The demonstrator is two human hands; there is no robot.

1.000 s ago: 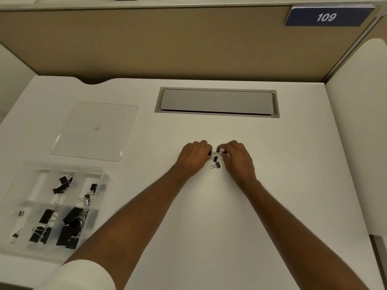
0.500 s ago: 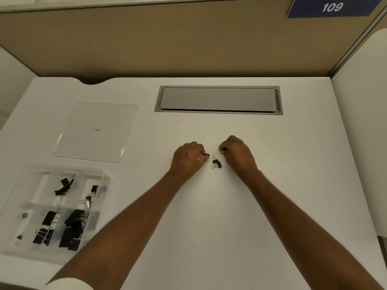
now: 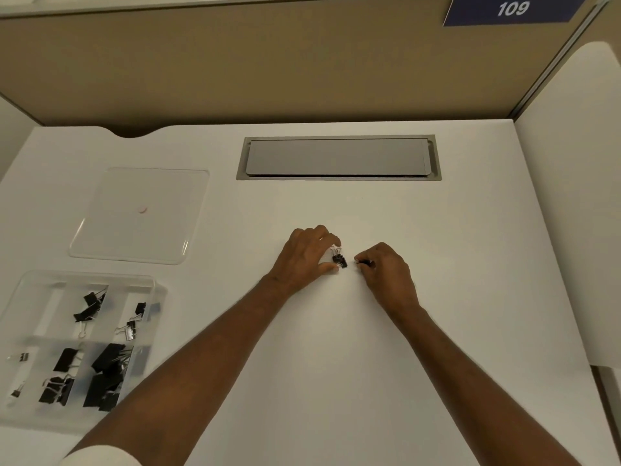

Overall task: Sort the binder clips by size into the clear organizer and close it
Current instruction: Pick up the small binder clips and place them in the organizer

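Observation:
Both hands rest on the white desk near its middle. My left hand (image 3: 307, 255) has its fingertips curled around small black binder clips (image 3: 339, 260) at its right edge. My right hand (image 3: 386, 269) pinches another small binder clip (image 3: 363, 262) between thumb and fingers, a short gap from the left one. The clear organizer (image 3: 153, 285) sits open at the near left, its compartments holding several black clips of different sizes. Its clear lid (image 3: 111, 243) lies flat on the desk behind it.
A grey cable hatch (image 3: 338, 158) is set into the desk (image 3: 437, 297) behind the hands. A tan partition wall stands at the back with a blue sign reading 109 (image 3: 512, 9). A white side panel (image 3: 571, 196) bounds the right.
The hands have drawn slightly apart. The loose clip that lay between them is now at my left hand's fingertips, and my right hand holds its own clip.

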